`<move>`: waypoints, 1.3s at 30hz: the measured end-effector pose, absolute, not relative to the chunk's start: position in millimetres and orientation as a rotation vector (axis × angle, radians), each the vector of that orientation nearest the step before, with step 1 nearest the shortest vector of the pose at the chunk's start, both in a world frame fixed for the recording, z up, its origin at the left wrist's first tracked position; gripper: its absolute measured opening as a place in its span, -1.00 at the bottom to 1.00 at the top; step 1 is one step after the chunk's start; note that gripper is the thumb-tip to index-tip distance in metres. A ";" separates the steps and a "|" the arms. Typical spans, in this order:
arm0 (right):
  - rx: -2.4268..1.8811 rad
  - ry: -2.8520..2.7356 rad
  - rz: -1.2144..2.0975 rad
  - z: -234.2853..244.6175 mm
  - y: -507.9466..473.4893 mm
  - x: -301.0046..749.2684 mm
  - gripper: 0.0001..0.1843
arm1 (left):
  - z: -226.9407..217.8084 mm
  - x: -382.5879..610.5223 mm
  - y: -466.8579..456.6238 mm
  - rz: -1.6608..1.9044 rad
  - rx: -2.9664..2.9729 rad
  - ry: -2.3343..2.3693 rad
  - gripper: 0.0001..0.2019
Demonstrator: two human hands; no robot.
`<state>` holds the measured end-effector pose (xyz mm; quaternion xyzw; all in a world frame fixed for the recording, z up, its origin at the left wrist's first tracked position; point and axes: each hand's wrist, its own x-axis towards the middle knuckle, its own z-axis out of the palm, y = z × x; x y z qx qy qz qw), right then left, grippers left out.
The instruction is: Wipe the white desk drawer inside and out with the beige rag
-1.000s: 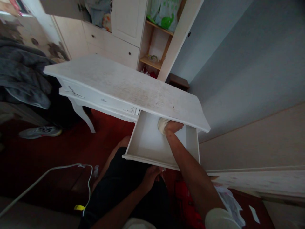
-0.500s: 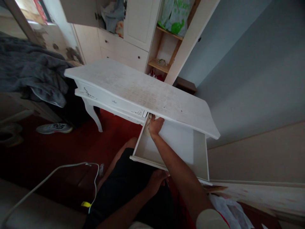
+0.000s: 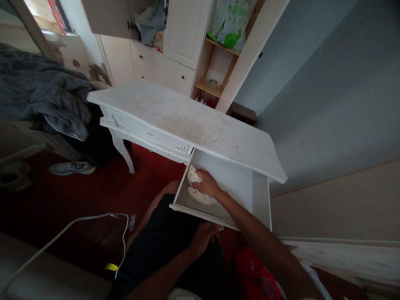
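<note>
A white desk (image 3: 215,125) with a stained top stands before me, its right drawer (image 3: 240,171) pulled out. Inside the drawer, my right hand (image 3: 206,183) grips a bunched cream cloth (image 3: 200,196) and presses it into the left front corner area. Part of the cloth trails on the drawer bottom below my fingers. My left hand (image 3: 204,237) is closed at the underside of the drawer front, above my dark shorts. A small white piece shows at its fingertips; the exact grip point is mostly hidden.
Behind the desk stands a white wardrobe (image 3: 179,37) with a plastic bag (image 3: 229,25) on a shelf. Grey clothing (image 3: 46,91) is heaped at left, above a shoe (image 3: 72,168). A white cable (image 3: 71,225) runs at lower left; a red bag (image 3: 251,268) lies below the drawer.
My right hand has moved with the cloth from the drawer's back left corner toward its front, and more of the cloth shows. My left hand stays at the drawer front.
</note>
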<state>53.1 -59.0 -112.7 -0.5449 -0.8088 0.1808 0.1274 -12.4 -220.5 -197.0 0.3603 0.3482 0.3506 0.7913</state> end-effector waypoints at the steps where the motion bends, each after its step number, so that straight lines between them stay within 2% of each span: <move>1: -1.525 -2.454 0.571 -113.6 -70.7 52.8 -0.72 | -197.2 -12.2 -220.5 0.758 0.780 0.750 -0.37; 5: -1.293 -2.727 0.789 -108.7 -96.3 49.1 -0.68 | -196.9 -11.9 -219.8 0.747 0.777 0.777 -0.37; 9: -1.266 -2.901 0.998 -88.7 -91.2 58.6 -0.68 | -196.2 -14.5 -219.5 0.762 0.810 0.781 -0.37; 13: -1.421 -2.906 1.261 -72.4 -95.7 99.8 -0.66 | -198.6 -16.5 -219.5 0.763 0.851 0.757 -0.38; 16: -1.664 -2.660 1.586 -69.9 -110.6 150.3 -0.60 | -201.3 -15.7 -219.0 0.742 0.842 0.746 -0.37; 19: -1.882 -2.475 1.648 -67.3 -126.8 199.2 -0.60 | -202.2 -14.9 -218.2 0.732 0.829 0.753 -0.35; 24: -1.982 -1.944 1.421 -33.6 -141.4 241.6 -0.63 | -195.3 -19.1 -218.3 0.718 0.872 0.770 -0.34; 27: -1.938 -1.605 1.229 7.3 -138.5 251.8 -0.60 | -188.4 -22.2 -218.1 0.704 0.915 0.795 -0.34; 30: -1.792 -1.436 0.889 52.4 -123.3 260.7 -0.54 | -187.0 -23.1 -216.9 0.675 0.930 0.815 -0.32; 35: -1.574 -1.538 0.099 99.0 -67.8 281.8 -0.62 | -201.8 -21.5 -216.0 0.668 0.941 0.838 -0.31; 37: -1.545 -1.693 -0.146 94.6 -41.2 290.4 -0.62 | -206.3 -21.2 -216.1 0.666 0.937 0.841 -0.30; 39: -1.553 -1.882 -0.257 74.7 -18.6 294.6 -0.54 | -206.6 -21.3 -216.0 0.659 0.928 0.837 -0.29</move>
